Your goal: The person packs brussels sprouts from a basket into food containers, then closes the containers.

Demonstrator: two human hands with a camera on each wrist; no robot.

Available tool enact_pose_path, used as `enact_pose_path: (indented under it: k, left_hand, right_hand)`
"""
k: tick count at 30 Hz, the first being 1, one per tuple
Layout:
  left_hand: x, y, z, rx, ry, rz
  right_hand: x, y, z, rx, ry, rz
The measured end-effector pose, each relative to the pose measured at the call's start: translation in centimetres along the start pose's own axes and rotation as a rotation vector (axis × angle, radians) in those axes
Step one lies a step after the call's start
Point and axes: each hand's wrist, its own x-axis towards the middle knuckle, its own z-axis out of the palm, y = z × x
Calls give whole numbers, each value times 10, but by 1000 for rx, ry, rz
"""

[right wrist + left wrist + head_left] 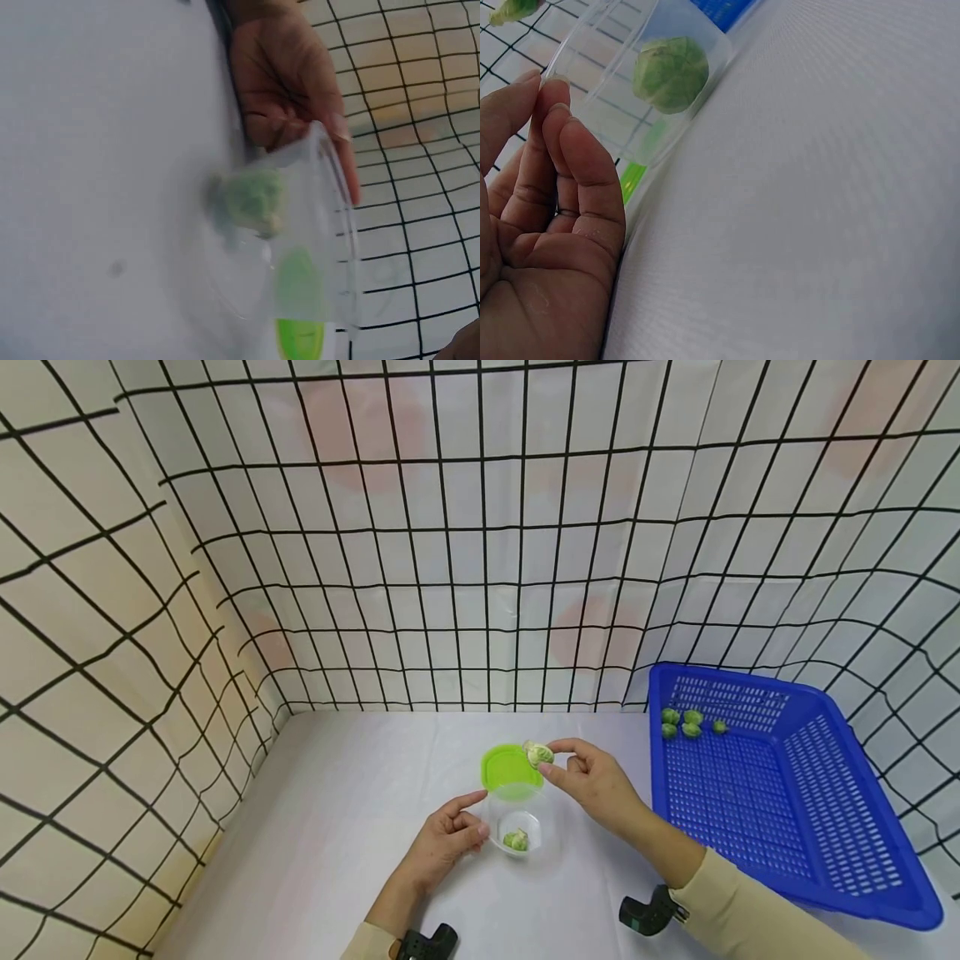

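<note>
My left hand (446, 837) pinches the near-left rim of a clear round plastic container (527, 818) between thumb and fingertips. One Brussels sprout (516, 840) lies on the bottom of this container, and it shows through the wall in the left wrist view. Above and beyond the container, my right hand (600, 787) holds another Brussels sprout (539, 755) between thumb and index finger. A bright green lid (501, 768) lies flat on the table just behind the container, partly overlapped by the held sprout in the head view. In the right wrist view, only an edge of the right hand shows.
To the right stands a large blue plastic basket (738, 802), with several Brussels sprouts (692, 718) in its far left corner. A black wire grid (480, 585) rises along the back and sides of the white-covered table (337, 827).
</note>
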Motion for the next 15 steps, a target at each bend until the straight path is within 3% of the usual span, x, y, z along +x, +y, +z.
enact_pose_path:
  k: [15]
  left_hand:
    - [0, 2, 1, 23, 0, -1]
  right_hand:
    - [-12, 30, 33, -98, -42, 62]
